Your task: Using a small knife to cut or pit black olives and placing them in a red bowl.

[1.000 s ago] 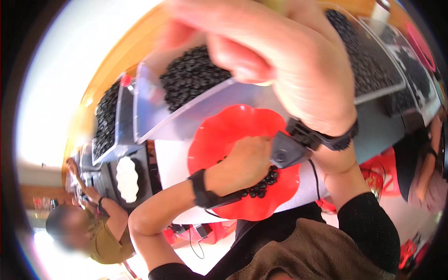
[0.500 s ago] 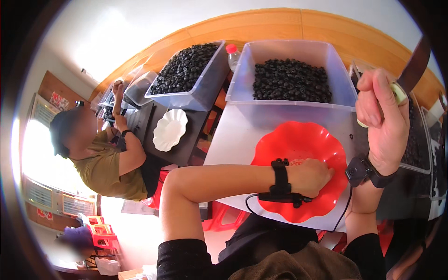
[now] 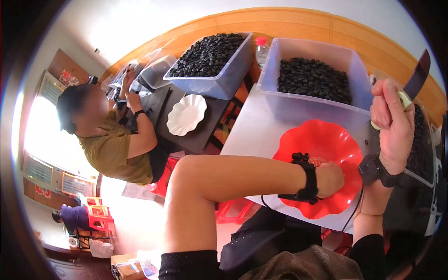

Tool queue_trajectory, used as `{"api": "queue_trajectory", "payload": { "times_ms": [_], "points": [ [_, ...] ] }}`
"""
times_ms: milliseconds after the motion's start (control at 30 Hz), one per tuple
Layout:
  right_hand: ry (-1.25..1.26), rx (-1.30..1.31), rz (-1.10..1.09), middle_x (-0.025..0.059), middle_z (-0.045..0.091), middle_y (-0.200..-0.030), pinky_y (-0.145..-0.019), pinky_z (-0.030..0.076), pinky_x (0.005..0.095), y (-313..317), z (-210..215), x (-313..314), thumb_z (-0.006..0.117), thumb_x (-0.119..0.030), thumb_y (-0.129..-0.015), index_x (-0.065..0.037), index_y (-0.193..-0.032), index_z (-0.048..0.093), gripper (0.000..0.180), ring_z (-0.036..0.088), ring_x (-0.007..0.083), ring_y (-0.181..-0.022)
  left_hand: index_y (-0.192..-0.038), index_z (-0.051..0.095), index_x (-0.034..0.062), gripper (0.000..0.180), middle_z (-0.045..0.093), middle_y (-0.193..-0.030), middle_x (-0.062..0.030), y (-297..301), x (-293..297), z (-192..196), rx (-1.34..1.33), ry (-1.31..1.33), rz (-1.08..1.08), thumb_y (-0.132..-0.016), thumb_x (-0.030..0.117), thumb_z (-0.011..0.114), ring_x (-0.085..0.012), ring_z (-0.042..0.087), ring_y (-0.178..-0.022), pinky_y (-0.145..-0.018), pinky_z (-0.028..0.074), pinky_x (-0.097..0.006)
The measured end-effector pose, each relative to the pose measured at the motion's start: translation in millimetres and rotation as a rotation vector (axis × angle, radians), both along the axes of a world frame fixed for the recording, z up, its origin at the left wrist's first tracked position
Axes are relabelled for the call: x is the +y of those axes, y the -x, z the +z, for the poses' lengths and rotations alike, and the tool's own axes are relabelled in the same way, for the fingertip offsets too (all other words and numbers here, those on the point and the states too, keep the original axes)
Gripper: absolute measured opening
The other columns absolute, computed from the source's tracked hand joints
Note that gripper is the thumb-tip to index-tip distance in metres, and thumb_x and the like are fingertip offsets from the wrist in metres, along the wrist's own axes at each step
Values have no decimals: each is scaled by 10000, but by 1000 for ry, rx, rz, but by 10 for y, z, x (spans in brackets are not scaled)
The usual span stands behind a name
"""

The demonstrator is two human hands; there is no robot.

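My right hand is raised at the right, closed round the pale green handle of a knife. The knife's dark blade points up and away. My left hand is down inside a red scalloped bowl, its fingers curled under and mostly hidden; whether they hold anything does not show. The bowl rests on a white table. Just behind it stands a clear plastic bin with many small black round pieces in it. One small dark piece lies beside the bowl.
Another bin of black pieces and a white scalloped bowl stand on a dark table at left, where a co-worker sits. A red-capped bottle stands between the bins. Another bin is at right, partly behind my right arm.
The view has swung left, so the tables and bins appear farther right. The knife blade has tipped slightly. My left hand stays in the bowl; my right keeps its hold on the knife.
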State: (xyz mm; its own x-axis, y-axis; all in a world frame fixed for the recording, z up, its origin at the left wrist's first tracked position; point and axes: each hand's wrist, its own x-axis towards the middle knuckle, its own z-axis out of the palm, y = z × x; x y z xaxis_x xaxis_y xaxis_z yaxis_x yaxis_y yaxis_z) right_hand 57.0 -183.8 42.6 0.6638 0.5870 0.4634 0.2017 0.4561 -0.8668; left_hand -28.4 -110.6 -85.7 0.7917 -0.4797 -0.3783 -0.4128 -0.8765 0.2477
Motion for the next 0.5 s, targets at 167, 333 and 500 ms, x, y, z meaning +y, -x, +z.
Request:
{"api": "queue_trajectory", "payload": {
  "times_ms": [167, 333, 500],
  "points": [
    [-46, -24, -21, -83, 376, -529, -454, 204, 188, -30, 62, -32, 580, -254, -921, -14, -801, 659, 280, 312, 5, -483, -949, 564, -12, 241, 603, -862, -154, 98, 450, 451, 202, 771, 339, -769, 139, 615, -240, 606, -802, -731, 476, -339],
    [-99, -34, -85, -73, 395, -533, -454, 220, 193, -74, 133, -55, 558, -235, -928, -9, -800, 630, 269, 322, 13, -478, -965, 495, 76, 130, 518, -865, -77, 87, 759, 879, 438, 1818, 663, -870, 159, 528, -109, 405, -637, -537, 322, -205],
    [29, -133, -87, 18, 613, -679, -490, 403, 188, -169, 72, -93, 633, -197, -901, 18, -799, 652, 239, 551, 47, -560, -969, 499, 69, 138, 436, -781, -48, -180, 610, 1080, 523, 2213, 779, -898, 186, 480, -113, 337, -593, -522, 294, -219]
  ]
}}
